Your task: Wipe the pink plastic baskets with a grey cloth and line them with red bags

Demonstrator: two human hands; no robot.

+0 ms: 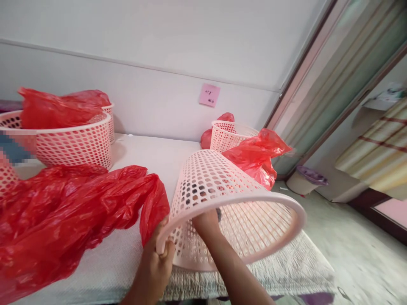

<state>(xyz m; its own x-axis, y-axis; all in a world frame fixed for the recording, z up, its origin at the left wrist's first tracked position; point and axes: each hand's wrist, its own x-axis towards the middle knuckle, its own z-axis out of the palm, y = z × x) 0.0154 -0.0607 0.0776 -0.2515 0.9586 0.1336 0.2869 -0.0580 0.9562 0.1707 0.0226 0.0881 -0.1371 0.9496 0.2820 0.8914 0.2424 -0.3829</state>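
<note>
A pale pink plastic mesh basket (203,169) lies tipped on its side near the table's front edge, its wide mouth facing me. My left hand (162,254) is closed around the left side of its rim. Through the mouth, my right hand (206,221) reaches inside, against the left inner wall. Something dark shows beside that hand and through the mesh holes, but its kind is unclear. The rim and mesh partly hide the right fingers. A crumpled red plastic bag (95,212) touches the basket's left side, close to my left hand.
Another mesh basket (73,144) holding red plastic stands at the left. Behind the tipped basket are a smaller basket (233,133) and a red bag (257,156). A pink note (209,95) is on the wall. A waste bin (302,182) stands on the floor at right.
</note>
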